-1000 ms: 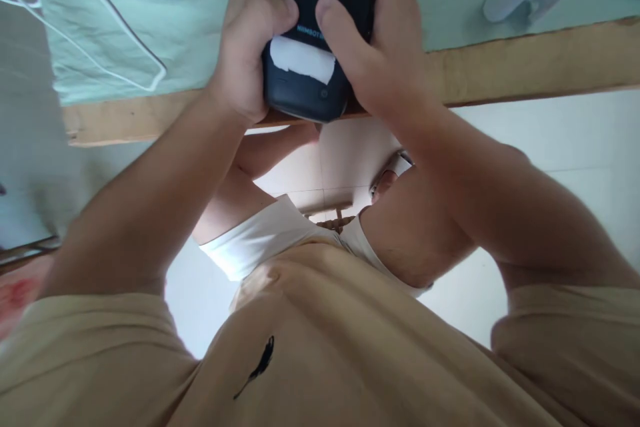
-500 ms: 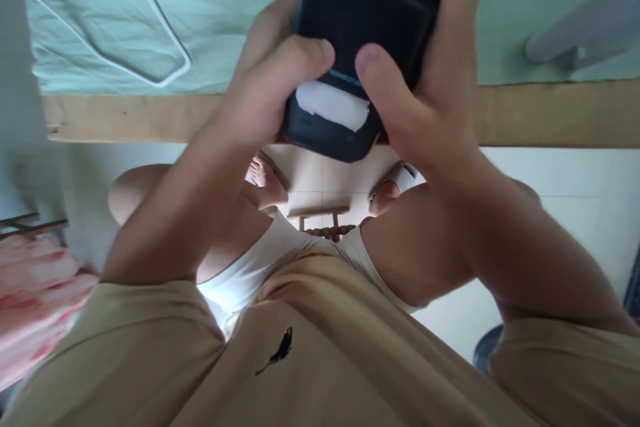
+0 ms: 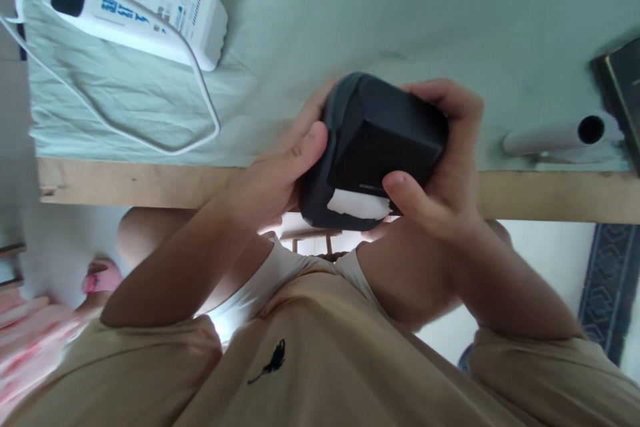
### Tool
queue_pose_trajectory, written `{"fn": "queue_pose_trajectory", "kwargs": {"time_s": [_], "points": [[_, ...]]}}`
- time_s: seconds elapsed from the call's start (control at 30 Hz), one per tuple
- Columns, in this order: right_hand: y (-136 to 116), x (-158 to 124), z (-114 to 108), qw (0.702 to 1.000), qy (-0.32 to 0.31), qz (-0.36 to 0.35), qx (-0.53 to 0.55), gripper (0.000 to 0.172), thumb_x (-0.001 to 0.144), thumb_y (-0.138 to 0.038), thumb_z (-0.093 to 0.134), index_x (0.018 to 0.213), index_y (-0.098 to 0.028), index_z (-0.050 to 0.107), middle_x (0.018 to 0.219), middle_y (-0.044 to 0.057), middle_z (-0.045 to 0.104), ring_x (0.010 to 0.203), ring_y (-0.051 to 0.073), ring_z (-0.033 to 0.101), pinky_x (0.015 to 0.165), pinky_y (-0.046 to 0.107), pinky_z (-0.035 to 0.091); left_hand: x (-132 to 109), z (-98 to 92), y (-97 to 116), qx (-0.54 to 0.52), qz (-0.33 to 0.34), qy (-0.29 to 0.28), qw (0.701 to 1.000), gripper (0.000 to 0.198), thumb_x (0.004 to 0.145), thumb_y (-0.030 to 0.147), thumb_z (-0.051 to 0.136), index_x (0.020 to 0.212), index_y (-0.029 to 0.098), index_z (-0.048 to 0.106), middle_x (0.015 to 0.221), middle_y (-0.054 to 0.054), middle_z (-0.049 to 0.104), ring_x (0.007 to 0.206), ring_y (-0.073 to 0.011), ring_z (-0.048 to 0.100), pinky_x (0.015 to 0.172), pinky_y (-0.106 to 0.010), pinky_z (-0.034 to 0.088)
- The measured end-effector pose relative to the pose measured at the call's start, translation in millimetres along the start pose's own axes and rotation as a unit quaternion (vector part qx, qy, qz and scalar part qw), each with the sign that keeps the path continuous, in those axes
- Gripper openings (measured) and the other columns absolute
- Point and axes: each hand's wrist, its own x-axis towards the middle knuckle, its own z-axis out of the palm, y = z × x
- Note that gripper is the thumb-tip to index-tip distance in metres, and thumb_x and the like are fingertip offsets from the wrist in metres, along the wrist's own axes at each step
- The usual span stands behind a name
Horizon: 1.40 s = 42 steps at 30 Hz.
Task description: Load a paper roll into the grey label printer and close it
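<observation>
A black device (image 3: 385, 140) with a white paper strip (image 3: 357, 203) near its lower edge is held up between my two hands, in front of the table's edge. My left hand (image 3: 295, 160) grips its left side, the thumb lying along the rim and the other fingers hidden behind. At the right side, my right hand (image 3: 440, 153) wraps round the device, with its thumb on the face beside the white strip. The device is tilted, and its underside is hidden.
The table has a green cloth (image 3: 300, 33) and a wooden edge (image 3: 125, 181). A white printed box-like item (image 3: 165, 13) with a white cable (image 3: 213, 107) lies upper left. At right are a pale tube (image 3: 545, 135) and a dark object (image 3: 625, 90). A pink slipper (image 3: 103, 275) shows at lower left.
The device has moved lower in view and turned, its body now tilting to the right. Both hands moved down with it, still gripping. More of the table and the white item shows.
</observation>
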Motion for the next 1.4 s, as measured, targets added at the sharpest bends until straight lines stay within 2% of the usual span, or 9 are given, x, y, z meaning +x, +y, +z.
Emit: {"fn": "queue_pose_trajectory", "kwargs": {"time_s": [0.07, 0.27, 0.5, 0.6, 0.73, 0.87, 0.97, 1.23, 1.4], "points": [[2, 0, 0, 1.000, -0.005, 0.012, -0.007, 0.052, 0.093, -0.058, 0.058, 0.142, -0.046, 0.046, 0.132, 0.003, 0.057, 0.124, 0.028, 0.061, 0.107, 0.050, 0.058, 1, -2.5, 1, 0.015, 0.016, -0.036, 0.999, 0.027, 0.101, 0.047, 0.061, 0.116, 0.030, 0.078, 0.128, 0.001, 0.075, 0.123, -0.0225, 0.070, 0.085, -0.026, 0.064], [0, 2, 0, 0.998, 0.048, -0.025, -0.022, 0.053, 0.090, -0.055, 0.065, 0.140, -0.042, 0.051, 0.137, 0.006, 0.053, 0.134, 0.033, 0.054, 0.103, 0.055, 0.057, 2, -2.8, -1, -0.023, 0.044, 0.110, 0.993, 0.029, 0.102, 0.040, 0.061, 0.090, 0.022, 0.081, 0.089, 0.002, 0.078, 0.085, -0.0128, 0.074, 0.075, -0.022, 0.062], [7, 6, -5, 0.997, 0.040, -0.061, -0.036, 0.063, 0.077, -0.044, 0.082, 0.134, -0.041, 0.056, 0.127, 0.006, 0.059, 0.113, 0.027, 0.060, 0.083, 0.044, 0.058, 1, -13.2, -3, 0.013, 0.066, 0.142, 0.988, 0.028, 0.101, 0.033, 0.061, 0.077, 0.022, 0.071, 0.071, 0.002, 0.067, 0.076, -0.0149, 0.071, 0.070, -0.024, 0.057], [4, 5, -16, 0.996, 0.047, -0.054, -0.049, 0.059, 0.073, -0.048, 0.088, 0.125, -0.039, 0.062, 0.093, 0.001, 0.062, 0.079, 0.019, 0.059, 0.066, 0.039, 0.054, 5, -15.0, -2, -0.010, 0.058, 0.137, 0.989, 0.024, 0.099, 0.028, 0.061, 0.078, 0.021, 0.070, 0.069, 0.003, 0.067, 0.070, -0.0128, 0.067, 0.066, -0.022, 0.055], [-14, 6, -28, 0.995, 0.090, -0.015, -0.038, 0.046, 0.078, -0.043, 0.088, 0.117, -0.036, 0.065, 0.064, -0.007, 0.052, 0.050, 0.011, 0.049, 0.045, 0.031, 0.039, 8, -10.5, 0, -0.027, 0.035, 0.100, 0.994, 0.016, 0.094, 0.034, 0.063, 0.088, 0.021, 0.071, 0.077, 0.000, 0.072, 0.093, -0.0209, 0.075, 0.084, -0.030, 0.061], [-27, 19, -23, 0.982, 0.188, -0.007, -0.026, 0.013, 0.095, -0.042, 0.071, 0.101, -0.032, 0.064, 0.076, -0.004, 0.065, 0.054, 0.011, 0.061, 0.039, 0.028, 0.036, 5, -8.5, 3, -0.017, 0.023, 0.033, 0.999, 0.024, 0.088, 0.044, 0.071, 0.096, 0.021, 0.071, 0.074, -0.001, 0.071, 0.091, -0.0227, 0.077, 0.077, -0.030, 0.062], [-19, 26, -14, 0.963, 0.267, -0.025, -0.031, 0.025, 0.097, -0.048, 0.066, 0.087, -0.027, 0.059, 0.080, -0.001, 0.069, 0.050, 0.009, 0.052, 0.040, 0.029, 0.029, 1, -12.4, 3, 0.008, 0.024, 0.009, 1.000, 0.029, 0.083, 0.039, 0.081, 0.103, 0.020, 0.071, 0.077, 0.001, 0.073, 0.076, -0.0176, 0.075, 0.061, -0.023, 0.057], [-19, 19, -9, 0.945, 0.189, -0.067, -0.260, 0.025, 0.088, -0.033, 0.073, 0.069, -0.023, 0.060, 0.054, -0.005, 0.056, 0.047, 0.008, 0.051, 0.048, 0.025, 0.035, -2, -16.7, -1, 0.055, 0.052, 0.050, 0.996, 0.029, 0.086, 0.040, 0.081, 0.105, 0.021, 0.072, 0.082, 0.002, 0.073, 0.066, -0.0109, 0.070, 0.057, -0.017, 0.057], [-22, 25, -11, 0.951, 0.199, -0.045, -0.232, 0.018, 0.096, -0.034, 0.061, 0.088, -0.026, 0.075, 0.079, -0.002, 0.076, 0.051, 0.007, 0.055, 0.049, 0.025, 0.040, -3, -12.9, 2, 0.071, 0.037, 0.051, 0.995, 0.030, 0.085, 0.043, 0.081, 0.102, 0.020, 0.071, 0.073, 0.003, 0.068, 0.056, -0.0101, 0.065, 0.045, -0.016, 0.050]]}}
